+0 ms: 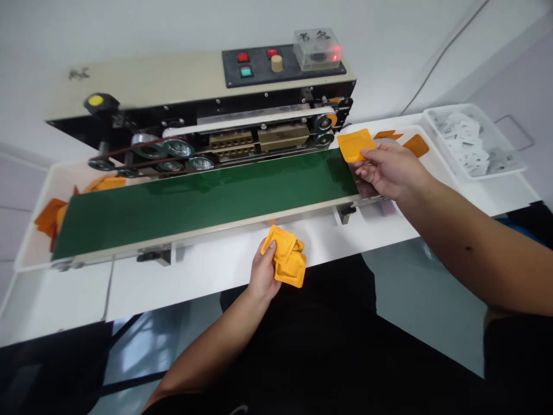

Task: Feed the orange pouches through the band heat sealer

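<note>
Right hand (391,167): one pouch (355,145); left hand (263,272): at least two pouches (287,257)

The packets (290,270) look matt and creased, the belt (207,204) smooth with a faint sheen, the pulleys (178,148) shiny metal, the small box (315,52) clear plastic.

Pale wall (173,23) w/ thin cord (444,52), wht tbl (147,288), gray flr (423,294) w/ bright refl.

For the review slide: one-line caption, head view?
Right hand holds one orange pouch near one end of the green belt; left hand holds more pouches.
</note>
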Motion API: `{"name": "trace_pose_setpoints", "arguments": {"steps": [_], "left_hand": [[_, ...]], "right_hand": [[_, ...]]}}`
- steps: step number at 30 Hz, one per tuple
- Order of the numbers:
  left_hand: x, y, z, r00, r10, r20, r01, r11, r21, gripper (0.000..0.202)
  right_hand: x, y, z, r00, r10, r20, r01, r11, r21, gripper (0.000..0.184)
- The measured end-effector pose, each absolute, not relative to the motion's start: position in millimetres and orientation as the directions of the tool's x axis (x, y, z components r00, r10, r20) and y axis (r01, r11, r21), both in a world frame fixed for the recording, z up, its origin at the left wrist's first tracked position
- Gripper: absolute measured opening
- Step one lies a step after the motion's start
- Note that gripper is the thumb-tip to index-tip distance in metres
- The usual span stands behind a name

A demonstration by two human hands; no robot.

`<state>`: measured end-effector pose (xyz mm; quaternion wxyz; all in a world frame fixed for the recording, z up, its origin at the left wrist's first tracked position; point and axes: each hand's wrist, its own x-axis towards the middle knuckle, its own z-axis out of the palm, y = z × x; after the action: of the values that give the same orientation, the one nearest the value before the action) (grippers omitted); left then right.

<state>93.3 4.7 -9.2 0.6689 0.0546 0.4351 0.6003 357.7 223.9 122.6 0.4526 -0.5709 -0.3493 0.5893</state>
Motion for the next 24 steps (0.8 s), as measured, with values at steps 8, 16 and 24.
{"name": "trace_pose_setpoints", "arguments": {"steps": [8, 16, 24], "left_hand": [[94, 5, -15, -0.11, 0.838, -0.535, -0.756, 0.279, 0.592, 0.051], [94, 2, -14, -0.09, 0.848, -0.522, -0.761, 0.28, 0.586, 0.047], [98, 0, -11, -0.066, 0.837, -0.542, -0.763, 0.308, 0.568, 0.044]], "right_hand": [[336, 245, 124, 0.088, 0.924, -0.372, -0.162, -0.355, -0.921, 0.02], [331, 241, 125, -0.009, 0.915, -0.404, -0.148, -0.401, -0.904, 0.017], [341, 163, 131, -0.068, 0.92, -0.385, -0.142, -0.391, -0.909, 0.027]]}}
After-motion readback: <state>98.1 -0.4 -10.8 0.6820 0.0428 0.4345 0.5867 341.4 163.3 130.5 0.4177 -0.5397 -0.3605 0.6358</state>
